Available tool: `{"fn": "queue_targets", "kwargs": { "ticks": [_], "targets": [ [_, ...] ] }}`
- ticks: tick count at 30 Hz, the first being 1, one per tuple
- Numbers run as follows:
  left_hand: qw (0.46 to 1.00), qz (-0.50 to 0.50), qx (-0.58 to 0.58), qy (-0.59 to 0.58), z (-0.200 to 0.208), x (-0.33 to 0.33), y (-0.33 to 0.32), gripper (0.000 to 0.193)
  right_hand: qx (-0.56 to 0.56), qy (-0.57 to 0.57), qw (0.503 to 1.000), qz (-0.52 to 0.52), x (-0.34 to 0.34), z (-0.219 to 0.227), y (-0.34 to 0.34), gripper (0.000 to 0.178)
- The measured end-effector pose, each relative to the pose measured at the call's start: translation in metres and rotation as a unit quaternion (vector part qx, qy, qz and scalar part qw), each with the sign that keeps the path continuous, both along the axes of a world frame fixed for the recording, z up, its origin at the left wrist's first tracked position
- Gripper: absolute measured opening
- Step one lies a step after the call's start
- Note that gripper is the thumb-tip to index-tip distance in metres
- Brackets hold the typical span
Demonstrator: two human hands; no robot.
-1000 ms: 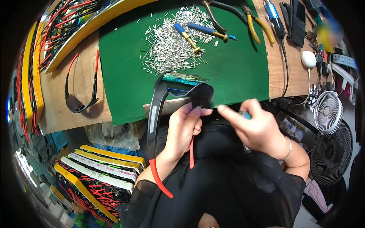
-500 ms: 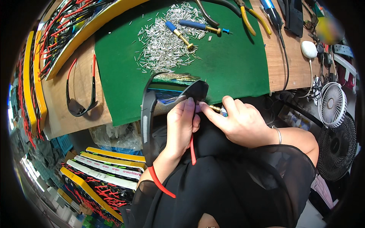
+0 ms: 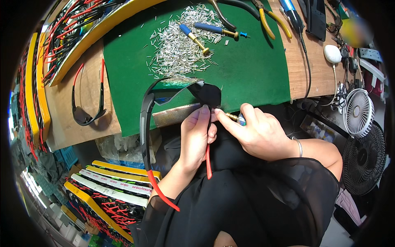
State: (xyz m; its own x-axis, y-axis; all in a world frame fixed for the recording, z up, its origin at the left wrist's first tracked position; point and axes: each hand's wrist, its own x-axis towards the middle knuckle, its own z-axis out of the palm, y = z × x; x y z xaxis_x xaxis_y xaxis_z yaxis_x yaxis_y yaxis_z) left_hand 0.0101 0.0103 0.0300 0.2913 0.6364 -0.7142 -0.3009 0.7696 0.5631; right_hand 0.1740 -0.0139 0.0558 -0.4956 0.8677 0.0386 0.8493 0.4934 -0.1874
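My left hand (image 3: 195, 138) is closed around a temple of black wraparound sunglasses (image 3: 145, 123) near its hinge. Their mirrored lens faces the far side, and the other temple, with a red tip, hangs toward me on the left. My right hand (image 3: 263, 133) grips a small screwdriver with a brass collar (image 3: 232, 117), most of its handle hidden in the palm. Its tip side points at the hinge, where my right index finger meets the left fingertips. Whether the tip touches a screw is hidden by the fingers.
Over the green mat (image 3: 251, 74) lie a heap of small metal pins (image 3: 173, 55), two blue-handled drivers (image 3: 212, 28) and yellow-handled pliers (image 3: 269, 24). Another pair of sunglasses (image 3: 84, 117) rests at left. Trays of glasses (image 3: 98, 29) stand left; a white fan (image 3: 358, 113) stands right.
The sunglasses have turned in my left hand: the free temple has swung left and the lens is tilted differently, baring more of a mesh-textured strip on the mat's edge. Both hands stay nearly in place.
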Motion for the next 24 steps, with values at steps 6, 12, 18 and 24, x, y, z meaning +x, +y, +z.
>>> {"fn": "queue_targets", "kwargs": {
  "ticks": [6, 12, 18, 24],
  "targets": [
    [1.0, 0.013, 0.001, 0.015, 0.001, 0.003, 0.0, 0.033, -0.005, -0.004, 1.0, -0.001, -0.001, -0.001, -0.001, 0.042],
    [1.0, -0.013, 0.017, 0.015, -0.003, -0.001, -0.001, 0.033, 0.013, -0.004, 1.0, 0.009, 0.0, -0.001, 0.001, 0.038],
    [0.997, -0.044, 0.03, 0.047, -0.003, -0.004, 0.001, 0.03, -0.023, 0.027, 0.999, 0.031, 0.008, 0.001, 0.014, 0.026],
    [0.998, -0.003, 0.009, 0.069, 0.0, 0.004, 0.003, 0.032, -0.043, 0.095, 0.994, 0.016, 0.01, -0.008, 0.013, 0.016]
  ]
}}
